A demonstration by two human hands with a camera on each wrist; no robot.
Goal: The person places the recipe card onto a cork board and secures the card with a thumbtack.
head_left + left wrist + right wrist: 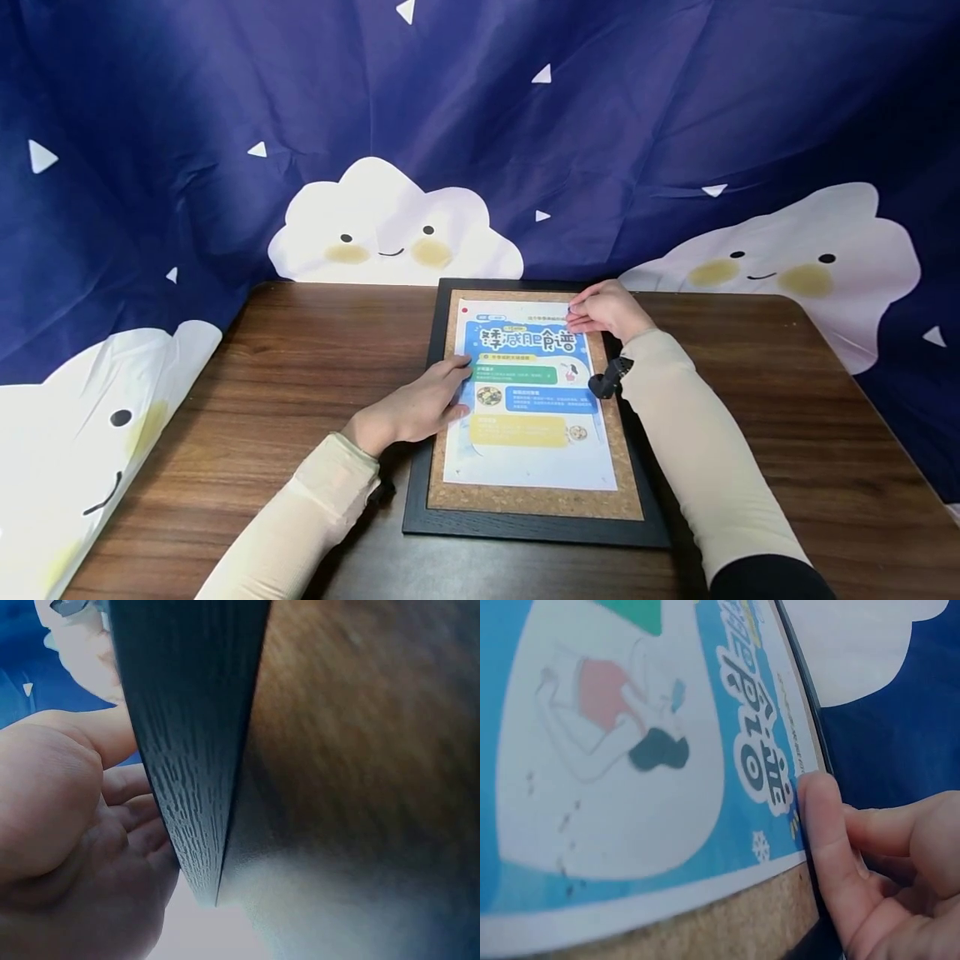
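Flat on the cork board (528, 500) lies the printed sheet (528, 400), coloured panels facing up, a red pin (465, 311) at its upper left corner. Down that left side, the left hand (420, 406) reaches over the black frame (536, 538), fingers close together, thumb set apart, tips at the sheet's edge! And at the upper right corner, the right hand (606, 310): fingertips bunched together against the paper, though whether they pinch anything between them I cannot tell. The framed board lies on the brown wooden table (322, 342). Pale sleeves (693, 433) cover both forearms, a small black device (609, 379) sits by the right wrist, and behind hangs a navy cloth (600, 125) with white clouds.
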